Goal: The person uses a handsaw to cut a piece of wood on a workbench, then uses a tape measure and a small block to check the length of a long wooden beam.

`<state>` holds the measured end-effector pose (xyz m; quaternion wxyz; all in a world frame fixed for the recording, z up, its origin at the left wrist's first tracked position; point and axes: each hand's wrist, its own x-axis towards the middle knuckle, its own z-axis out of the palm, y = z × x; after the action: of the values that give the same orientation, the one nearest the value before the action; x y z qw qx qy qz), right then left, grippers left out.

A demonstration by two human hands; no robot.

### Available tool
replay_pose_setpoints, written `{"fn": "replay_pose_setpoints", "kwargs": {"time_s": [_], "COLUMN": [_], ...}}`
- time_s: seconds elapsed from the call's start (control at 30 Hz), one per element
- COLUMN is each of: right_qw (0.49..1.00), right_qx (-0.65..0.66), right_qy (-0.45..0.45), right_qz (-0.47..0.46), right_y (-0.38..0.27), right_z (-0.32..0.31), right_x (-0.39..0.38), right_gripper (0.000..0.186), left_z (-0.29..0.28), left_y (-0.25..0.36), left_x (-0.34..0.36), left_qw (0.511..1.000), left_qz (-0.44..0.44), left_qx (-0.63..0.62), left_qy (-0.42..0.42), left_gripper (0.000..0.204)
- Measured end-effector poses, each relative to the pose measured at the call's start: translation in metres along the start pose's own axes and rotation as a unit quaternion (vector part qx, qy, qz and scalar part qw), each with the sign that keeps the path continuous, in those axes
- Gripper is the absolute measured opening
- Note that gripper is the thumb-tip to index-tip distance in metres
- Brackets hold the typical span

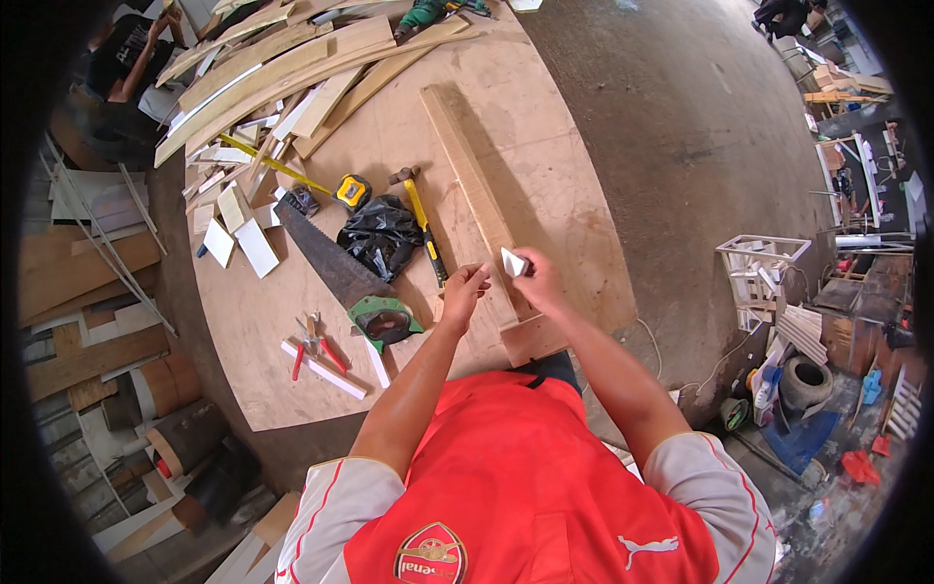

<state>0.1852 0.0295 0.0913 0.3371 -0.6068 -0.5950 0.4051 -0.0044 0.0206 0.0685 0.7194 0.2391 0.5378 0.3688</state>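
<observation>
— What did you have in your hands just then?

— My right hand (541, 282) was pinched shut on a small white chip (513, 262), held just above the long plank (477, 200) that ran away from me across the plywood bench (574, 156). My left hand (464, 289) held nothing; its fingers were loosely curled, hovering over the plank's near end, close beside the right.

— And around them?

— Just left of my left hand lay the handsaw (336, 263) with its green handle toward me, and red-handled pliers (313, 348) further left. Beyond my hands lay a yellow-handled hammer (424, 224), a black plastic bag (379, 234), then a yellow tape measure (352, 191). Farthest off, loose boards (282, 68) were piled at the bench's back.
</observation>
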Motion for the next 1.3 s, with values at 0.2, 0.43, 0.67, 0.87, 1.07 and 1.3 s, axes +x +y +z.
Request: {"fn": "replay_pose_setpoints", "kwargs": {"time_s": [0.2,0.43,0.67,0.87,1.07,1.3], "right_qw": [0.957,0.95,0.972,0.968,0.967,0.979], "right_qx": [0.188,0.23,0.1,0.059,0.115,0.134], "right_qy": [0.046,-0.023,-0.119,-0.103,-0.151,-0.058], "right_qz": [0.215,0.212,0.176,0.221,0.169,0.142], "right_y": [0.036,0.051,0.043,-0.001,-0.03,-0.073], "right_z": [-0.034,-0.016,-0.044,-0.073,-0.074,-0.063], "right_x": [0.027,0.036,0.032,0.028,0.026,0.004], "right_gripper": [0.045,0.042,0.031,0.04,0.035,0.031], "left_z": [0.021,0.04,0.038,0.041,0.05,0.044], "left_y": [-0.018,-0.022,-0.026,-0.023,0.009,0.029], "left_x": [0.026,0.044,0.036,0.024,-0.003,-0.031], "left_qw": [0.995,0.993,0.99,0.989,0.976,0.945], "left_qz": [-0.089,-0.044,0.001,0.109,0.158,0.271], "left_qx": [0.019,0.042,0.086,0.035,0.12,0.168], "left_qy": [0.038,0.105,0.113,0.098,0.091,0.066], "left_gripper": [0.054,0.064,0.065,0.056,0.055,0.052]}}
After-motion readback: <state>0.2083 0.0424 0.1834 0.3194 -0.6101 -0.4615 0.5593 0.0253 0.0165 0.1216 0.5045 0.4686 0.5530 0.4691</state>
